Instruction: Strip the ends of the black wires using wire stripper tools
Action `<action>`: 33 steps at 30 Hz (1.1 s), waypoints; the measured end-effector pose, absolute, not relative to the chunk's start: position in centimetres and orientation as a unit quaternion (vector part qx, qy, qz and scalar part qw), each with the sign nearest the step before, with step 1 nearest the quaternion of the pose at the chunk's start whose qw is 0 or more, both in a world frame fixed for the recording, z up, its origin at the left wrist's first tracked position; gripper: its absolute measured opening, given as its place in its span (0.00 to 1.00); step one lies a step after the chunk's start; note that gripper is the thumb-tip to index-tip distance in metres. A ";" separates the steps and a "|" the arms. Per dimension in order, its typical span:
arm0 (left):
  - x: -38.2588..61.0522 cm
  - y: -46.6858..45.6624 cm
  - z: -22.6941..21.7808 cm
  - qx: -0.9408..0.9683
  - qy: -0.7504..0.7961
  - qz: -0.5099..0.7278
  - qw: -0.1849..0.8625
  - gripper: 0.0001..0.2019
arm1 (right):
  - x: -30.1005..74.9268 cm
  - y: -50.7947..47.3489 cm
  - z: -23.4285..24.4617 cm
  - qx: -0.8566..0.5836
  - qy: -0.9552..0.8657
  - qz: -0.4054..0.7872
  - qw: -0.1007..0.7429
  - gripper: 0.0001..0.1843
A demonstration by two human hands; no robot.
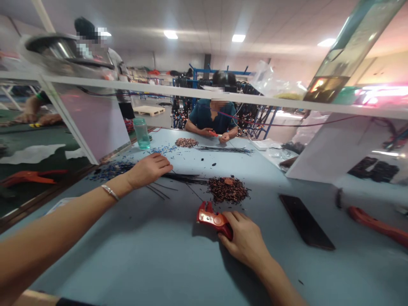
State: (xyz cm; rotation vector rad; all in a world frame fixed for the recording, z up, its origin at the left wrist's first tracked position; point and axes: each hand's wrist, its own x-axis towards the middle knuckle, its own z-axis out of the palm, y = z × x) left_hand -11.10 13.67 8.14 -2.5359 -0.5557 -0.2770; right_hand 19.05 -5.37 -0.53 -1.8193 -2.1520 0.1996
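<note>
My right hand (247, 238) is wrapped around red wire strippers (212, 219), whose jaws point up and to the left. Farther left, my left hand (151, 171) has its fingers pressed together over a bundle of black wires (188, 178). One thin black wire (194, 192) slants from near its fingertips toward the stripper jaws; it seems to be pinched there, though the fingertips hide the grip. Beyond the strippers lies a heap of short stripped pieces (228, 190), dark with copper ends. A few loose wires (159, 191) lie below my left hand.
A dark phone (306, 221) and a red-handled tool (378, 225) lie at the right. Blue scraps (111, 171) and a green bottle (141, 134) are at the left. Across the table a co-worker (213, 117) sits behind more wires (223, 149). A white shelf rail (178, 90) crosses overhead.
</note>
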 end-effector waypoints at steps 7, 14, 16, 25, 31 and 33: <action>-5.9 8.6 6.1 -0.931 -0.162 -0.131 0.301 0.13 | 19.0 -5.4 -0.2 -0.641 -0.749 0.070 0.150 0.19; -7.8 7.0 3.3 -0.954 -0.133 -0.086 0.255 0.11 | 19.0 -5.4 0.1 -0.644 -0.749 0.071 0.139 0.20; -9.4 7.0 2.7 -0.963 -0.118 -0.073 0.233 0.11 | 19.0 -5.4 0.1 -0.642 -0.751 0.073 0.138 0.20; -10.6 6.2 1.0 -0.960 -0.233 -0.114 0.106 0.14 | 19.1 -5.6 0.2 -0.638 -0.755 0.067 0.135 0.20; -4.4 3.8 2.3 -0.944 -0.270 -0.190 0.007 0.14 | 19.1 -5.7 0.1 -0.635 -0.759 0.054 0.133 0.19; -2.0 2.9 2.6 -0.944 -0.256 -0.204 -0.050 0.12 | 19.0 -5.7 0.1 -0.634 -0.760 0.049 0.133 0.17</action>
